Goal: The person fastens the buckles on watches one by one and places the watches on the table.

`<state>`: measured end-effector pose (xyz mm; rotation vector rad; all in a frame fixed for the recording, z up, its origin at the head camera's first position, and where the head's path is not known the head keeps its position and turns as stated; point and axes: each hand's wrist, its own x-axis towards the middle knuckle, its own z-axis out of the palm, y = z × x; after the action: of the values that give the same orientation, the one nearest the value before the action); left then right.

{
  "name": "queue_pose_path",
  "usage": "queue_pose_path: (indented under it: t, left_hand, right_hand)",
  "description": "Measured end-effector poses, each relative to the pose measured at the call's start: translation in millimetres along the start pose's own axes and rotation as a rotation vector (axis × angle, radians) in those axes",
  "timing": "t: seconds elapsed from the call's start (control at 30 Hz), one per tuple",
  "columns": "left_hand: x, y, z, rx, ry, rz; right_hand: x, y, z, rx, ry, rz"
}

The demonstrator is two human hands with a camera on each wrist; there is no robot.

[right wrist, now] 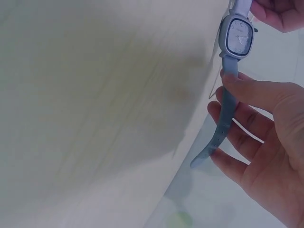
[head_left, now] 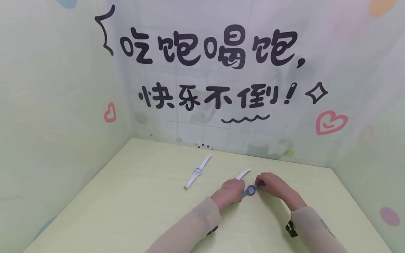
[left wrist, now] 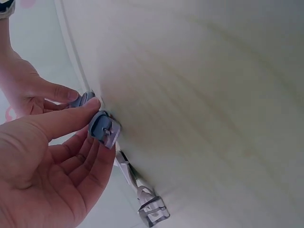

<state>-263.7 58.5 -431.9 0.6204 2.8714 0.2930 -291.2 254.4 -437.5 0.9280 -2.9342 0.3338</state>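
Observation:
A blue-strapped wristwatch (head_left: 251, 190) is stretched between my two hands over the table, its dial facing up. My left hand (head_left: 229, 191) pinches the buckle end of its strap (left wrist: 104, 129) between thumb and fingers. On the other side, my right hand (head_left: 273, 184) grips the holed end; in the right wrist view the thumb presses that blue strap (right wrist: 221, 128) against the fingers, and the tip sticks out below. A white watch strap (head_left: 243, 173) shows behind my left hand, which hides the rest in the head view. Farther left lies a white wristwatch (head_left: 198, 171), laid out straight.
The pale yellow table (head_left: 126, 196) runs back to a printed fabric wall (head_left: 202, 133) with black lettering. Similar fabric walls stand at the left and right. In the left wrist view, a metal buckle (left wrist: 152, 209) lies below my left hand.

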Motion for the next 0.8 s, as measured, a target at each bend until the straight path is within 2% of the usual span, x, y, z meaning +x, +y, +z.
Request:
queue_pose_path:
  t: [0.23, 0.57, 0.8]
  left_hand:
    - [-1.1, -0.6, -2.2, -0.002, 0.039, 0.047]
    - [-3.5, -2.9, -6.1, -0.021, 0.043, 0.052]
    - [-5.3, -7.2, -11.4, -0.087, 0.034, 0.042]
  right_hand:
    - [-4.7, -0.3, -0.8, 0.013, 0.024, -0.038]
    - [-6.5, -4.1, -3.7, 0.036, 0.022, 0.003]
    - [-8.9, -8.2, -6.6, -0.025, 0.095, -0.004]
